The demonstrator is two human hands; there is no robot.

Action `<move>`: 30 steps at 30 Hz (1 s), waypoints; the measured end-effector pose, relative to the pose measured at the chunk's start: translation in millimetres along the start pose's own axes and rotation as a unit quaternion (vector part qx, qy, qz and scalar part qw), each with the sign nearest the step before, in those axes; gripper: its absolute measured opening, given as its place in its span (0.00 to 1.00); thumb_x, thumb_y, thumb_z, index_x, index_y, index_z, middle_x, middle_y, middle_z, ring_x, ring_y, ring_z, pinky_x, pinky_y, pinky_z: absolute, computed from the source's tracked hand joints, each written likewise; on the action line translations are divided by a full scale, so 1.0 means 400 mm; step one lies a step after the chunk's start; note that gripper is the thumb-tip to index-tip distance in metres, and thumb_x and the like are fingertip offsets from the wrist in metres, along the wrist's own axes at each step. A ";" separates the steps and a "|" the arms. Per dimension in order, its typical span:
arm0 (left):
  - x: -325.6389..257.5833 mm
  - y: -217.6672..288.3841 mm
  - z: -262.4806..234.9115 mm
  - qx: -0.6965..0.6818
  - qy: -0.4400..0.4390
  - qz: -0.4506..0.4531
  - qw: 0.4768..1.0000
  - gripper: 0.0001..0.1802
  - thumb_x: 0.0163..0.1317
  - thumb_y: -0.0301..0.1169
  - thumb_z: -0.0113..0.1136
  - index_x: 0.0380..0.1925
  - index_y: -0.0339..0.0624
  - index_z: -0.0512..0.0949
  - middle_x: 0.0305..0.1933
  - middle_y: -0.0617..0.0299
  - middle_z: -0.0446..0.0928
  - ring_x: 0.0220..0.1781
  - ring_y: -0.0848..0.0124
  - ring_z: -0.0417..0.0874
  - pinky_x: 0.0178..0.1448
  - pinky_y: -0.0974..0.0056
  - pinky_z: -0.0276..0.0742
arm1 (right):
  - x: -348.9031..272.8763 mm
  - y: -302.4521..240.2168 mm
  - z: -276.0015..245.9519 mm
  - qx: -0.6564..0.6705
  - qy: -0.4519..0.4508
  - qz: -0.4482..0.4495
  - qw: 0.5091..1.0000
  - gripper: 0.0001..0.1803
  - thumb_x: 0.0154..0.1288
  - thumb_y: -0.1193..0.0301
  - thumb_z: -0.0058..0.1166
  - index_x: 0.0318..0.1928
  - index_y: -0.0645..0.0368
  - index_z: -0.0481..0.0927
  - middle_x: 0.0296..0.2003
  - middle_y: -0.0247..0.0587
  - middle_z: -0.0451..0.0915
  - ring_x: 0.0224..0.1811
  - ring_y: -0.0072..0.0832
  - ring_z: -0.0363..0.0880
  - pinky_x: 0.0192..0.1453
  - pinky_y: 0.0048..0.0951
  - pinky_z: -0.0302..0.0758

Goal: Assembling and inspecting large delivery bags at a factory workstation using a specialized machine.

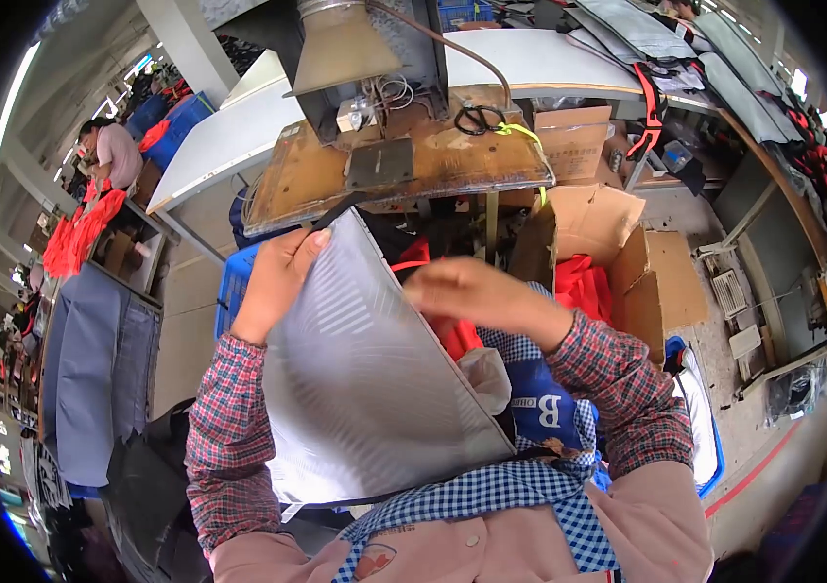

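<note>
A silvery grey fabric panel (365, 379) with a pale striped print and dark edging hangs across my lap, one corner raised. My left hand (285, 270) pinches that upper corner, where a black strip (341, 209) runs off toward the worn wooden table. Beside the panel's right edge is my right hand (486, 296), its fingers smeared by motion, so I cannot tell whether it grips anything. Red fabric (460, 338) lies below that hand, with a white piece (484, 379) near it.
A machine (365, 78) stands on the wooden table (307, 180), with black-handled scissors (480, 120) at its right. An open cardboard box (632, 272) holds red cloth. Blue crates (232, 291) flank me. Grey panels (88, 379) hang at left; another person (114, 155) works beyond.
</note>
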State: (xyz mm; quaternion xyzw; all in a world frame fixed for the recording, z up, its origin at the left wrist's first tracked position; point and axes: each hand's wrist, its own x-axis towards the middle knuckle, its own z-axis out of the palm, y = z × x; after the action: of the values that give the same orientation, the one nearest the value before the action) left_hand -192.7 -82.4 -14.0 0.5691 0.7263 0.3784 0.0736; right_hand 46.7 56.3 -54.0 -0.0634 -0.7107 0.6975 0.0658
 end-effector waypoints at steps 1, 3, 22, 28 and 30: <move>0.023 -0.023 0.013 -0.025 0.002 0.007 1.000 0.21 0.70 0.41 0.55 0.28 0.31 0.71 0.22 0.60 0.56 0.27 0.75 0.57 0.30 0.66 0.62 | 0.017 -0.011 -0.037 -0.033 0.059 0.000 0.998 0.21 0.69 0.59 0.55 0.51 0.64 0.77 0.40 0.36 0.81 0.41 0.20 0.79 0.41 0.23 0.77; 0.066 -0.080 0.029 -0.049 0.005 0.014 0.999 0.21 0.70 0.41 0.55 0.28 0.31 0.71 0.22 0.60 0.57 0.27 0.76 0.57 0.30 0.67 0.62 | 0.071 -0.026 -0.099 -0.091 0.142 -0.015 0.986 0.17 0.70 0.63 0.54 0.52 0.63 0.76 0.41 0.35 0.80 0.42 0.21 0.79 0.41 0.24 0.79; 0.325 -0.257 0.057 -0.040 -0.049 -0.058 0.996 0.33 0.68 0.54 0.53 0.26 0.28 0.78 0.17 0.58 0.72 0.23 0.76 0.69 0.31 0.63 0.70 | 0.517 0.008 -0.306 -0.040 0.154 -0.012 0.987 0.14 0.67 0.63 0.55 0.40 0.63 0.79 0.32 0.37 0.81 0.34 0.24 0.80 0.35 0.27 0.80; 0.403 -0.323 0.045 -0.088 -0.083 -0.067 0.990 0.35 0.67 0.58 0.53 0.25 0.29 0.80 0.18 0.60 0.76 0.24 0.75 0.73 0.33 0.64 0.72 | 0.558 0.018 -0.309 0.145 0.157 0.054 0.975 0.10 0.66 0.64 0.54 0.37 0.58 0.78 0.32 0.31 0.78 0.33 0.24 0.78 0.37 0.28 0.78; 0.423 -0.334 0.044 -0.093 -0.089 -0.064 0.990 0.36 0.66 0.59 0.53 0.25 0.29 0.81 0.19 0.61 0.76 0.24 0.75 0.74 0.34 0.64 0.72 | 0.570 0.025 -0.310 0.206 0.170 0.049 0.962 0.09 0.65 0.64 0.54 0.36 0.56 0.78 0.31 0.29 0.78 0.32 0.24 0.78 0.37 0.27 0.77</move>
State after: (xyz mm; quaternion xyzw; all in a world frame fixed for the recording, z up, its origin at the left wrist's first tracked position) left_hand -344.0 66.6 -56.3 0.5434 0.7134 0.3867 0.2148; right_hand -155.0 220.0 -60.5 -0.2010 -0.5263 0.8099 0.1632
